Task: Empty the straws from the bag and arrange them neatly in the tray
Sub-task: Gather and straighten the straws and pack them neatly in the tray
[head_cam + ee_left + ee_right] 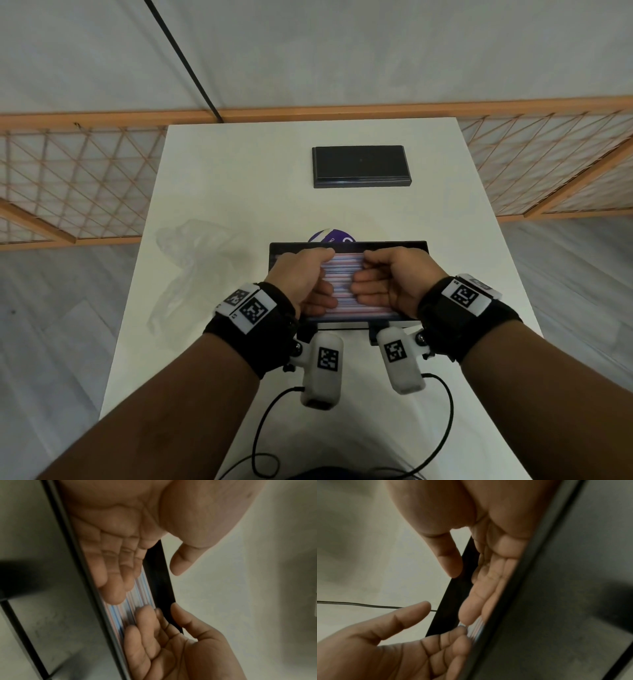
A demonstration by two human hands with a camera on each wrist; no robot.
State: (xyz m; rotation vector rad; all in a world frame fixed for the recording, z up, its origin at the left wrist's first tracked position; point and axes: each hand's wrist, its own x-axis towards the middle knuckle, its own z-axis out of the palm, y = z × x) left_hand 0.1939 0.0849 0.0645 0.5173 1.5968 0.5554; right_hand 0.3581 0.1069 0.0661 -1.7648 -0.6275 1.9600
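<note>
A black tray (394, 245) sits on the white table, filled with pink, blue and white striped straws (342, 274) lying side by side, left to right. My left hand (308, 279) and right hand (383, 281) rest palm down on the straws, fingertips facing each other across a narrow gap. In the left wrist view the left hand (147, 586) lays straight fingers on the straws (137, 601), its thumb outside the tray wall (161, 577). In the right wrist view the right hand (460, 597) does the same, with its thumb against the wall (452, 601). The clear plastic bag (191, 267) lies crumpled and flat to the left.
A second black rectangular tray or lid (359, 166) lies at the far end of the table. A purple round object (329, 236) peeks out behind the near tray. Black cables (267, 428) trail at the near edge. The table is narrow, with floor on both sides.
</note>
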